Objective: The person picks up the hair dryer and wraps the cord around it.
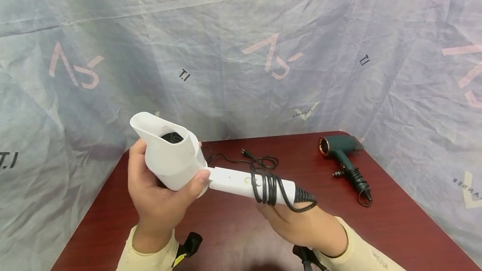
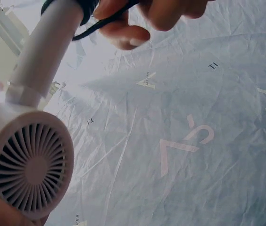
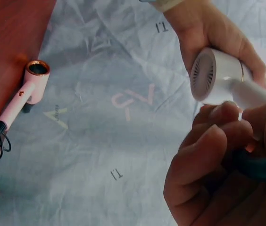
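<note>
Above the glossy dark-red surface (image 1: 226, 229), I see the left hand (image 1: 158, 200) clamped around the rounded body of a smooth white hair dryer (image 1: 171, 164), its scooped nozzle angled upward, a slatted round vent showing in the left wrist view. Toward the right, black cord (image 1: 272, 188) coils tightly about the straight handle; beneath that end sits the right hand (image 1: 301, 223), fingers curled, though I cannot tell whether they grip. At far right, a dark green hair dryer (image 1: 340, 144) with a copper-coloured rim lies before wrinkled grey fabric (image 1: 226, 95).
</note>
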### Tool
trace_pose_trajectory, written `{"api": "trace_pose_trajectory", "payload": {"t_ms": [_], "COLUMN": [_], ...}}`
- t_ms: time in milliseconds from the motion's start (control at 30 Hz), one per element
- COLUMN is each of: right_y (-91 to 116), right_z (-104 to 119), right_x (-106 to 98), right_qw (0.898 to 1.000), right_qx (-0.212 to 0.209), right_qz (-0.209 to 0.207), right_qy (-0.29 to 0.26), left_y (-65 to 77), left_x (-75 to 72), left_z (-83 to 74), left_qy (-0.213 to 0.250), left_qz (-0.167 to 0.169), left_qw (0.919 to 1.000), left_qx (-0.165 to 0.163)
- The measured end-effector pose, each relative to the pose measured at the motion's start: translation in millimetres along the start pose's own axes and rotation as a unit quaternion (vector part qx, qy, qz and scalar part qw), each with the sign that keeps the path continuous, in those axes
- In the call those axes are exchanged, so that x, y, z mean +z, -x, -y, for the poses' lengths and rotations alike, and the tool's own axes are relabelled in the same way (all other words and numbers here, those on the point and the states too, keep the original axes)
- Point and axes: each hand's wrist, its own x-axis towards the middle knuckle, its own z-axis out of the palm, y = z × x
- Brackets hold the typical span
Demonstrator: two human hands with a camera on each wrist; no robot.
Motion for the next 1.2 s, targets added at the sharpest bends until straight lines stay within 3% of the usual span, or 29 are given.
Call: {"api": "trace_pose_trajectory", "payload": {"t_ms": [67, 133, 233, 600, 733, 900, 1200], "right_y": [-1.2, -3.4, -2.8, 1.6, 3.1, 1.1, -2.5], "right_z": [1.2, 4.0, 5.2, 8.9, 10.5, 9.9, 9.7], "right_x": [1.8, 3.8, 6.6, 7.7, 4.5, 2.5, -9.0], "right_qw": [0.999, 0.997, 0.993, 0.989, 0.992, 0.997, 0.994], "right_qx": [-0.009, 0.071, 0.099, 0.114, 0.086, 0.031, 0.006], "right_qz": [-0.007, 0.010, 0.036, 0.087, 0.089, 0.074, 0.086], "right_qy": [0.042, -0.032, -0.044, -0.046, -0.024, 0.022, 0.070], "left_y": [-0.2, -0.3, -0.4, -2.9, -1.8, -4.2, -6.3], "left_x": [0.8, 1.4, 3.0, 4.9, 3.6, 3.4, 4.1], "left_z": [-0.5, -1.1, -1.0, 7.5, 8.8, 9.6, 10.7], "left_qy": [-0.021, -0.053, -0.091, -0.146, -0.169, -0.173, -0.180], "left_qz": [-0.021, -0.039, -0.057, -0.107, -0.117, -0.110, -0.097], "left_qw": [0.9996, 0.9978, 0.9941, 0.9822, 0.9770, 0.9769, 0.9765], "left_qx": [0.002, 0.007, 0.015, 0.052, 0.058, 0.061, 0.067]}}
